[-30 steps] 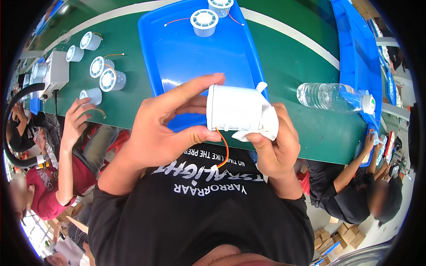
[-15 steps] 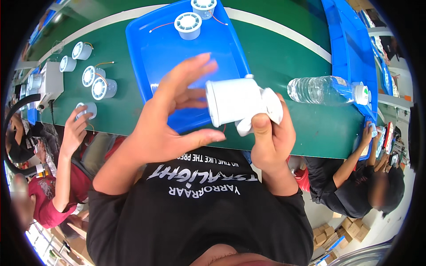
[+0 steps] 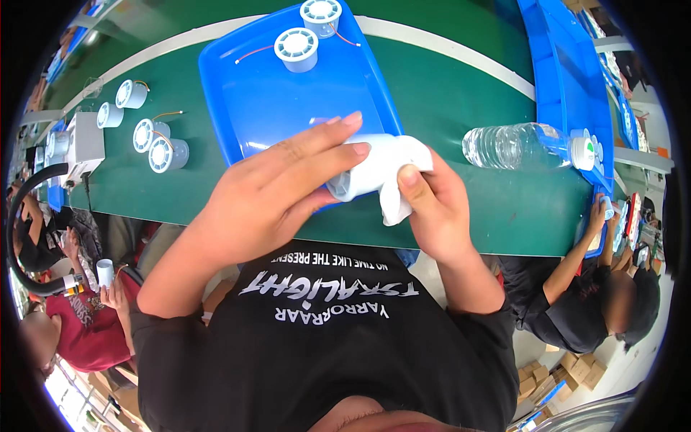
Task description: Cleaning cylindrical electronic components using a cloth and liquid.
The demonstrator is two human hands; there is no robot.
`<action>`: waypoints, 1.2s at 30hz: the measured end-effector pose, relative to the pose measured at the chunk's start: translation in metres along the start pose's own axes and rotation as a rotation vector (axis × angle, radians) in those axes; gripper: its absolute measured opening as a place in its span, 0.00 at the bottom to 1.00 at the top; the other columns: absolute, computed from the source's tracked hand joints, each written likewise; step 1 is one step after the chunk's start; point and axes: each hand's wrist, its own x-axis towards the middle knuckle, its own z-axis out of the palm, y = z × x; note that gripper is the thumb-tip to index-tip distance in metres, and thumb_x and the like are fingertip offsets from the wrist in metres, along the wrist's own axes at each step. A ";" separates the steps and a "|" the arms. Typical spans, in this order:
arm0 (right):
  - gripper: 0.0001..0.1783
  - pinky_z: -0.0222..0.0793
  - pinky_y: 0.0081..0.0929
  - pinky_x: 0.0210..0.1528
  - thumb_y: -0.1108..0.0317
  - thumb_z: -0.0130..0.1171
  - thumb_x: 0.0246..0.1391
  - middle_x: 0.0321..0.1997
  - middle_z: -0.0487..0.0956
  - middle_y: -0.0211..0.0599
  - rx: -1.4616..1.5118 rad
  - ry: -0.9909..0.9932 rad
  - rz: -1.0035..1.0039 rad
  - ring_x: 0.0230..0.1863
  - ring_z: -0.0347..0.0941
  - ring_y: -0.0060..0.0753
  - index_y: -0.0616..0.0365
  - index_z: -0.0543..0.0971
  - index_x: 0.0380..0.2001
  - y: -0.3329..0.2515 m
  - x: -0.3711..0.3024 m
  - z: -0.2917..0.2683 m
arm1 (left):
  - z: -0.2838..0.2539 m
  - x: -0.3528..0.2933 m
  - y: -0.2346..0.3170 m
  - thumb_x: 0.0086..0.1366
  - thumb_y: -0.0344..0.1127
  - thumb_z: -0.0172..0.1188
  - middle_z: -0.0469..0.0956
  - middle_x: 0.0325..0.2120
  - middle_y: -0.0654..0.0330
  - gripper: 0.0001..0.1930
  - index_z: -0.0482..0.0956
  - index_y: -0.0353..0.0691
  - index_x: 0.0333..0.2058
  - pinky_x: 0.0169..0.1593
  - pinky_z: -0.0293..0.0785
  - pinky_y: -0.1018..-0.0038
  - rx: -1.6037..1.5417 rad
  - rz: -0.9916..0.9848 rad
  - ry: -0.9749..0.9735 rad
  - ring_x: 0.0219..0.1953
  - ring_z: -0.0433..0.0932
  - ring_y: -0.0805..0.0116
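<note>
Over the near edge of the blue tray, I hold a white plastic cylinder (image 3: pixel 368 175) on its side. My left hand (image 3: pixel 270 183) wraps its left end, fingers across the top and the thumb hidden underneath. A crumpled white cloth (image 3: pixel 393 201) covers the cylinder's right end, pinched there by my right hand (image 3: pixel 440 205) with the thumb in front. Two white round parts with slotted tops, one in the middle (image 3: pixel 296 49) and one at the far rim (image 3: pixel 321 17), stand in the tray with thin red wires.
The blue tray (image 3: pixel 214 108) lies on a green table (image 3: pixel 461 209). Several similar white parts (image 3: pixel 169 154) are at the left, beside a grey box (image 3: pixel 89 137). At the right lie a clear bottle (image 3: pixel 515 147) and blue bins (image 3: pixel 558 79). People work on both sides.
My left hand has closed round the cylinder's left end, and the cloth now covers more of its right end. The co-worker at left has taken a white part off the table.
</note>
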 end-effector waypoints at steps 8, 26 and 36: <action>0.16 0.68 0.25 0.38 0.65 0.55 0.67 0.43 0.75 0.45 -0.759 0.180 -0.823 0.36 0.72 0.31 0.72 0.74 0.46 0.011 -0.005 0.007 | -0.003 0.012 0.008 0.57 0.27 0.72 0.75 0.55 0.46 0.37 0.65 0.26 0.62 0.53 0.78 0.69 -1.228 -0.693 0.132 0.51 0.81 0.60; 0.14 0.67 0.27 0.34 0.70 0.58 0.64 0.40 0.74 0.49 -0.771 0.150 -0.809 0.34 0.72 0.38 0.73 0.74 0.44 0.002 -0.001 0.014 | -0.009 0.008 0.009 0.57 0.27 0.73 0.78 0.53 0.45 0.33 0.70 0.32 0.61 0.53 0.80 0.67 -1.028 -0.506 0.164 0.48 0.83 0.62; 0.19 0.72 0.20 0.38 0.59 0.50 0.71 0.41 0.81 0.34 0.123 0.045 0.015 0.37 0.75 0.19 0.64 0.74 0.53 -0.021 0.013 0.008 | -0.013 -0.005 0.009 0.49 0.25 0.76 0.77 0.54 0.40 0.37 0.71 0.24 0.58 0.55 0.78 0.63 -0.187 -0.164 0.152 0.52 0.81 0.55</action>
